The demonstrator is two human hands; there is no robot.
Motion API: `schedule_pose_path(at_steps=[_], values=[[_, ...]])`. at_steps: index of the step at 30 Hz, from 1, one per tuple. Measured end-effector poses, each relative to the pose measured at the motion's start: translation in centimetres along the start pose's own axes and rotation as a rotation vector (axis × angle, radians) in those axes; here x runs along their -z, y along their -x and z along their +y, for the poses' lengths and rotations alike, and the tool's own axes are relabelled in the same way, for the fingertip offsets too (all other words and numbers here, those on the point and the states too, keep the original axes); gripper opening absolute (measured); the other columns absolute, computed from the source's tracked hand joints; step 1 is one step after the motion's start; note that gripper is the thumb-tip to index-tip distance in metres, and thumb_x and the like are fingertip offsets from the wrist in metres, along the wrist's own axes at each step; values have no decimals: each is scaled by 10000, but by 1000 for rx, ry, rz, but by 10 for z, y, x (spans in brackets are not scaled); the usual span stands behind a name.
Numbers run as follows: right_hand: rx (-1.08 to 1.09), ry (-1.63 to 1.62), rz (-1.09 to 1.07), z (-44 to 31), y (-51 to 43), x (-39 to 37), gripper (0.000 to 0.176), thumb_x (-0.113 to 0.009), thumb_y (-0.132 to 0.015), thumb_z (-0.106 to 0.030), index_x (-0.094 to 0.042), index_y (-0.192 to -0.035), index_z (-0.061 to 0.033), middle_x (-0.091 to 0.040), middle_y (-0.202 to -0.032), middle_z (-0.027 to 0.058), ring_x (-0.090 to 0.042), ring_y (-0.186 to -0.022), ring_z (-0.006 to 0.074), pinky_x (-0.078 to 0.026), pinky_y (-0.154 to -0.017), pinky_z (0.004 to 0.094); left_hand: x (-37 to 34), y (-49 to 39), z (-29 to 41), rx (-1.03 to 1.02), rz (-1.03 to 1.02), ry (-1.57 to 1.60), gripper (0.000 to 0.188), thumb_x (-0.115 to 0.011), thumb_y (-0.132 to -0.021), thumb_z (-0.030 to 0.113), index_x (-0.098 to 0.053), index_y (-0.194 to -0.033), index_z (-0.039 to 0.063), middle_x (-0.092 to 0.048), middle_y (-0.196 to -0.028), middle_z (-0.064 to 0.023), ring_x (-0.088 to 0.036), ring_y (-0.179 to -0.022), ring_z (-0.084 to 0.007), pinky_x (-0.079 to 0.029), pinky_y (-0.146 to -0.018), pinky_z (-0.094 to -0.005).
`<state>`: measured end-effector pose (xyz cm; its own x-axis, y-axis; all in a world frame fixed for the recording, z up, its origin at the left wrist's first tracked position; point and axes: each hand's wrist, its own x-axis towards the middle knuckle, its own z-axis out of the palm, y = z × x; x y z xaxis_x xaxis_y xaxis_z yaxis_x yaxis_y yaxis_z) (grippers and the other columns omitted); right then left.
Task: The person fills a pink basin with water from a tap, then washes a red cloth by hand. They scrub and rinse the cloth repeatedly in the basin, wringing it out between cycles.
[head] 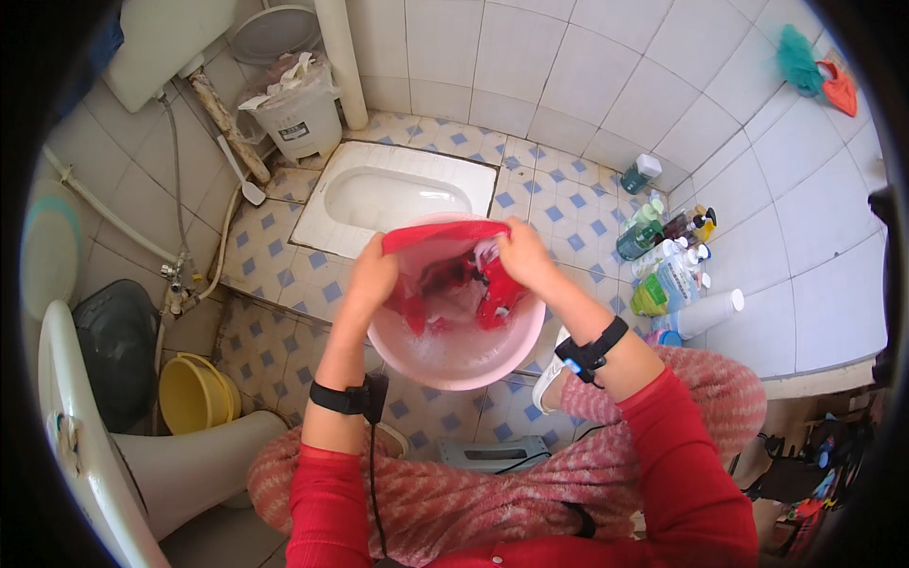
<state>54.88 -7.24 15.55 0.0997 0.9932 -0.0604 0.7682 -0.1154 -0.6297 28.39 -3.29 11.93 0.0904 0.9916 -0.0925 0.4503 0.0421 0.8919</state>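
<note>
Between my two hands a band of red cloth (444,233) is stretched above the far side of a pink plastic basin (454,376). My left hand (373,272) grips its left end, and my right hand (524,257) grips the right end. The rest of the red garment (497,302) hangs down into the basin, with dark and pale patches showing in its folds. Water (454,348) with some suds lies in the basin's near part. How deep the cloth sits in the water is hidden.
Beyond the basin a white squat toilet (398,195) is set in the tiled floor. Several bottles (664,263) stand along the right wall. At left are a yellow bucket (195,397), a white washbasin pedestal (206,461) and a water valve (174,284). A bin (302,124) stands at the back.
</note>
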Motion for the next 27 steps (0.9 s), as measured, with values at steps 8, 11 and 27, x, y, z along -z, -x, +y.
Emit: schedule_pose_path(at_steps=[8,11,27], values=[[28,465,-661,54,35,-106,854,-528,-961,-84,-98,-1690,-199,107,-1728,235,-108,-1512,639,-262,-1187,715,-83,38,-47,216,-792,-860,745,-593,-963,278,-291,-1636,388,-104,-1760,-50,-125,-1544,-570,-208,-1189,-753],[-28,425,-772,71,39,-131,855,-503,-978,-97,-72,-1693,-284,127,-1738,202,-31,-1544,602,-248,-1167,755,-98,42,-73,211,-863,-881,692,-554,-972,286,-335,-1627,334,-114,-1752,-101,-97,-1533,-601,-176,-1180,-779],[81,-434,-147,50,-17,-100,292,-462,-967,-51,-682,-1158,-67,-716,-1107,245,-668,-1122,425,-519,-957,464,-50,-19,-76,191,-267,-286,320,-513,-905,47,-684,-1175,58,-744,-1065,-186,-697,-1013,-311,-530,-921,-411]])
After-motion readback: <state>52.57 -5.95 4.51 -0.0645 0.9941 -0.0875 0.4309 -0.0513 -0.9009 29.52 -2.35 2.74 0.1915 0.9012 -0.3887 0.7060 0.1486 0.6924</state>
